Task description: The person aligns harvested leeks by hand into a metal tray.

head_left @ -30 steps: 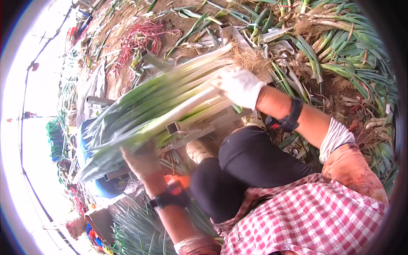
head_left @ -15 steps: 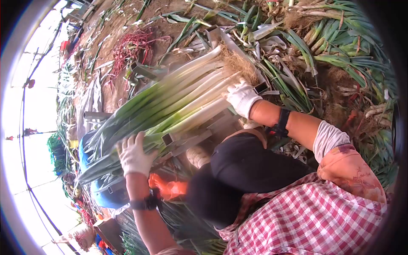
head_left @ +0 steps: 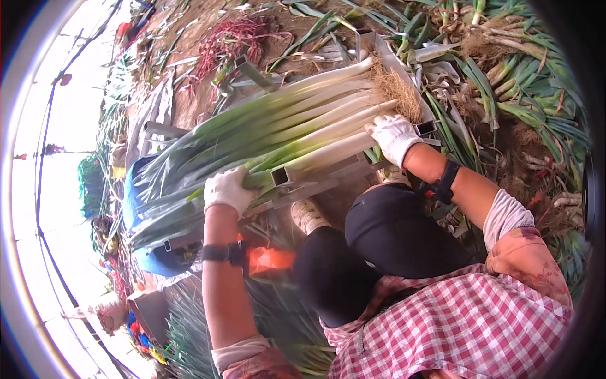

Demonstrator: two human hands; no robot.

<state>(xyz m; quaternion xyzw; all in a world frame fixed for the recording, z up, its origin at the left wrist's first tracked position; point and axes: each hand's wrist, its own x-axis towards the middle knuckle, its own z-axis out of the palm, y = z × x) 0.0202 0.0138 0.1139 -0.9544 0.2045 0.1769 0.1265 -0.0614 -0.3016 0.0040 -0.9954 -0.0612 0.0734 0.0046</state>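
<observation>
A row of long green onions [head_left: 315, 114] lies side by side across a metal frame [head_left: 404, 76], with white stalks and brown roots at the right and green leaves at the left. My left hand [head_left: 228, 191], in a white glove, is closed over the leaves at the row's near edge, beside a square tube end of the frame. Near the root end, my gloved right hand [head_left: 396, 140] has its fingers curled on the nearest white stalk. The undersides of both hands' fingers are hidden.
Heaps of green onions [head_left: 536, 88] lie on the soil at the right. Red ties [head_left: 230, 47] are piled beyond the frame. More green onions [head_left: 196, 322] lie at lower left, near an orange plastic piece [head_left: 270, 259]. A blue object [head_left: 132, 196] sits under the leaf tips.
My left hand, spread over the leaves before, has closed on them. My right hand stays by the root end. The whole view has shifted, so the frame and onions appear further right.
</observation>
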